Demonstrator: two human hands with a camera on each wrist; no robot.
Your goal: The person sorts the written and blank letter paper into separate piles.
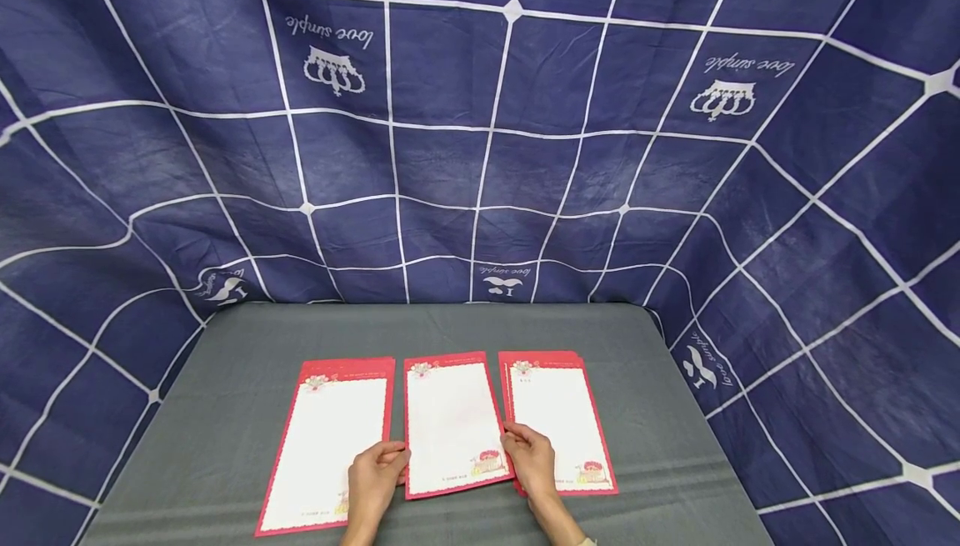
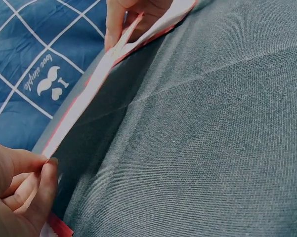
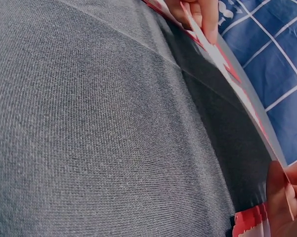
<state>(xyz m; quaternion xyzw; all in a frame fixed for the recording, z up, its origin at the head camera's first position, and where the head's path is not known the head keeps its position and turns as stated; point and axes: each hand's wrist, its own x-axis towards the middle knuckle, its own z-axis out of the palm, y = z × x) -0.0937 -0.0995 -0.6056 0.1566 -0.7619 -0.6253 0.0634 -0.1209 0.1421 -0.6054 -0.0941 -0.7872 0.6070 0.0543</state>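
Between my two hands is a red-bordered white sheet of paper [image 1: 453, 429] with a small drawing at its lower right corner. My left hand [image 1: 375, 479] pinches its left edge between thumb and fingers, and my right hand [image 1: 531, 458] pinches its right edge. In the left wrist view the sheet [image 2: 81, 103] appears nearly edge-on, raised off the cloth with a shadow below. Similar red-bordered sheets lie on either side: the left sheet [image 1: 330, 446] partly under my left hand, and a right stack [image 1: 558, 421] of overlapping sheets partly behind my right hand.
A grey cloth [image 1: 660, 413] covers the table. Dark blue fabric [image 1: 442, 162] with white grid lines hangs behind it and along both sides, meeting the table's far edge [image 1: 435, 304].
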